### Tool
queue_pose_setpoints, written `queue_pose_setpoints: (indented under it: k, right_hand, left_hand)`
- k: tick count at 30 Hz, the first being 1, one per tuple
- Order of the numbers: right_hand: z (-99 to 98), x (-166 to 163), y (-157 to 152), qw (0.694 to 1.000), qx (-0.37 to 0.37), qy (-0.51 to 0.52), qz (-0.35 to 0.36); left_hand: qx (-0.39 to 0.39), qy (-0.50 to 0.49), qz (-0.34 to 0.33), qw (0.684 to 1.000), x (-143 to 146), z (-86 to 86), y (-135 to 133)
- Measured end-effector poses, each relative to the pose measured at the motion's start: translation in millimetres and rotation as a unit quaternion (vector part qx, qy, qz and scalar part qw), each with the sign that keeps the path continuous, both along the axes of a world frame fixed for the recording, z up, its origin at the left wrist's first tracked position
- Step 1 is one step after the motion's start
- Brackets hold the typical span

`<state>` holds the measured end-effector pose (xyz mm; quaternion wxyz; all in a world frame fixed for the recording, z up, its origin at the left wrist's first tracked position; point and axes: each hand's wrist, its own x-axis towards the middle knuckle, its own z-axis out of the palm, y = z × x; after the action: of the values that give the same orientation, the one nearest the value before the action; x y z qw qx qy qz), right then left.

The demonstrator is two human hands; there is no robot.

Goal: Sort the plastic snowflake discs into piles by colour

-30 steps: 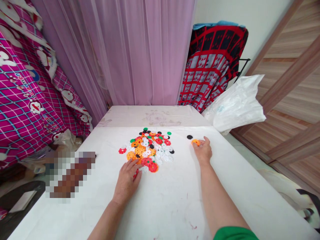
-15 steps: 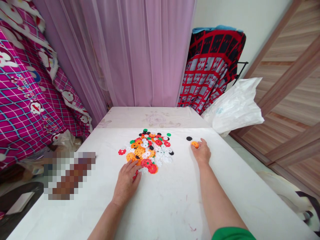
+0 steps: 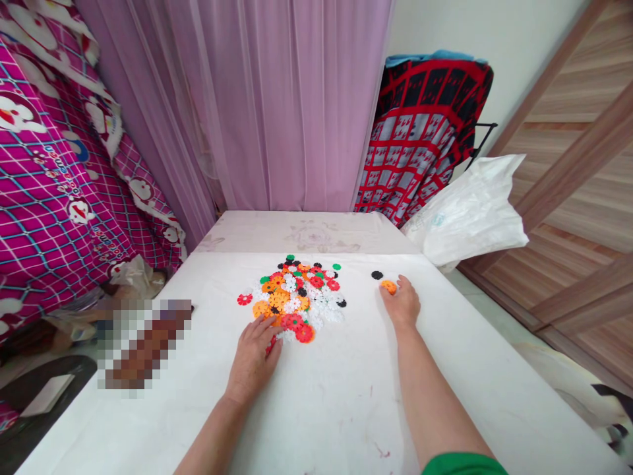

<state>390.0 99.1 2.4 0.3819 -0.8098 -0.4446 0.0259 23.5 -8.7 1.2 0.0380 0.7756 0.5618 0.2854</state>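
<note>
A loose pile of small notched plastic discs (image 3: 289, 303), in red, orange, white, green and black, lies mid-table on the white tabletop (image 3: 326, 402). My left hand (image 3: 254, 353) rests at the near-left edge of the pile, palm down, fingers spread over some pieces. A red disc (image 3: 270, 344) shows partly between its thumb and fingers. Right of the pile, my right hand (image 3: 401, 303) has its thumb and fingertips at an orange disc (image 3: 389, 287), low over the table. A single black disc (image 3: 377, 275) lies just beyond it, to the left.
A white plastic bag (image 3: 469, 211) hangs at the table's far right corner. Behind the table is a purple curtain (image 3: 297, 105), with a red and black patterned cloth (image 3: 420, 132) beside it. A pixelated patch (image 3: 148, 346) covers something at the left edge.
The whole view has shifted slightly, moving things a little to the right in the picture. Both hands and the discs keep nearly the same places relative to each other.
</note>
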Motion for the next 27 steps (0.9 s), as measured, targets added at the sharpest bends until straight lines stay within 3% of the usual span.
queue_pose_setpoints:
  k: [6,11,17,27]
  right_hand:
    - [-12.9,-10,-7,0.995,0.094,-0.009,0.037]
    - [-9.7,-54,-19,0.978,0.11,0.02,0.174]
    - [0.3,-123,-34,0.933,0.084,-0.014,0.351]
    - [4.5,-159,-34,0.902,0.076,-0.086,0.417]
  left_hand:
    - [0.002,-0.005,-0.001,1.0,1,0.3,0]
    - [0.003,-0.009,0.002,1.0,1,-0.1,1]
    - [-0.001,-0.015,0.001,1.0,3,1.9,1]
    - [-0.019,-0.005,0.007,1.0,4,3.1,0]
